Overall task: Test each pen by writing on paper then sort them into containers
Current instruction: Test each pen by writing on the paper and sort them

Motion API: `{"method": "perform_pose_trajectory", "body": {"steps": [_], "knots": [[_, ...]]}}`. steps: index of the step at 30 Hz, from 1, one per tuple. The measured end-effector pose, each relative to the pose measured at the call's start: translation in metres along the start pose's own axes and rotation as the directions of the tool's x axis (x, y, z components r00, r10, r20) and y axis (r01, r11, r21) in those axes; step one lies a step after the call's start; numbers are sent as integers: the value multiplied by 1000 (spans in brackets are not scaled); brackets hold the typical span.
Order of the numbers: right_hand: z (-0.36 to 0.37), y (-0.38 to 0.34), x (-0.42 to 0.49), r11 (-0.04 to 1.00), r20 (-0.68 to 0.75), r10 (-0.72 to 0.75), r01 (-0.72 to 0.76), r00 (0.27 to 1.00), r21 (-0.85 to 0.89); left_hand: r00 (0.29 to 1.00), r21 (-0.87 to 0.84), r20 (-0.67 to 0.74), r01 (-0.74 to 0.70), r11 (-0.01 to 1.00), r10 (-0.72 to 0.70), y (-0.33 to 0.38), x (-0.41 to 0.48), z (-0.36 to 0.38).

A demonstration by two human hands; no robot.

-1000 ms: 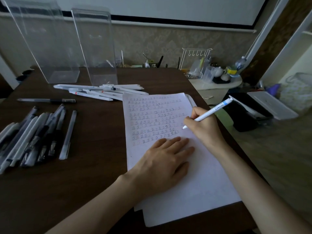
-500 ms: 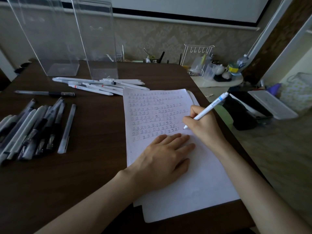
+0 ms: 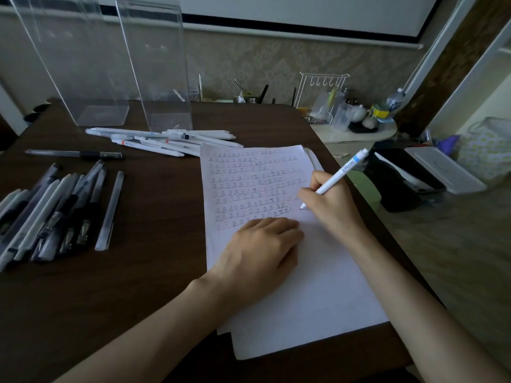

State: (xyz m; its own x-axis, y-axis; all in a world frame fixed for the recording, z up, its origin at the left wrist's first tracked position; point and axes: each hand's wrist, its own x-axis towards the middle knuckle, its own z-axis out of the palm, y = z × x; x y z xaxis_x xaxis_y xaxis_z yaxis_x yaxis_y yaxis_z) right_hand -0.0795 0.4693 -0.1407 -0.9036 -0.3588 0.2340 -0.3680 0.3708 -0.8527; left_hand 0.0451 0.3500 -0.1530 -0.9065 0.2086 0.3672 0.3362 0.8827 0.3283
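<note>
Fingers (image 3: 309, 193) pinching one pen (image 3: 343, 171), two clear containers (image 3: 91, 114) (image 3: 166, 117), perhaps twelve dark pens (image 3: 69, 211)

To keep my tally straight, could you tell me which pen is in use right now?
The white blue-ended pen gripped by the right hand, tip at the paper; all other pens lie loose on the table.

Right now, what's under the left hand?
The left hand lies flat on the top sheet of paper, over the end of the lowest written row. Any marks beneath the palm are hidden. Further sheets peek out underneath.
</note>
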Motion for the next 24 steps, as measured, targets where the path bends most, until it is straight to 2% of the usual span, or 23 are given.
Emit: {"method": "perform_pose_trajectory", "body": {"steps": [4,6,9,13,16,20,24], "knots": [[-1,-3,-2,992,-15,-40,41,999,123,985,-62,-102,135,989,-141,-1,0,-5],[-1,-2,-2,993,23,-41,39,999,109,954,-167,-138,241,956,-265,0,0,-12],[-1,3,-1,992,73,-77,68,994,109,933,-415,-33,312,854,-357,2,0,-20],[-3,1,0,991,136,-114,102,984,90,967,-545,100,252,800,-236,-1,0,-22],[-4,-1,-1,986,155,-69,43,986,164,974,-517,178,214,829,-141,-5,2,-22],[-1,-1,-2,991,157,-66,47,985,122,989,-431,128,126,894,-78,-5,4,-17],[-2,-7,-10,989,155,-97,77,983,125,993,-427,97,100,899,-64,-6,2,-17]]}}
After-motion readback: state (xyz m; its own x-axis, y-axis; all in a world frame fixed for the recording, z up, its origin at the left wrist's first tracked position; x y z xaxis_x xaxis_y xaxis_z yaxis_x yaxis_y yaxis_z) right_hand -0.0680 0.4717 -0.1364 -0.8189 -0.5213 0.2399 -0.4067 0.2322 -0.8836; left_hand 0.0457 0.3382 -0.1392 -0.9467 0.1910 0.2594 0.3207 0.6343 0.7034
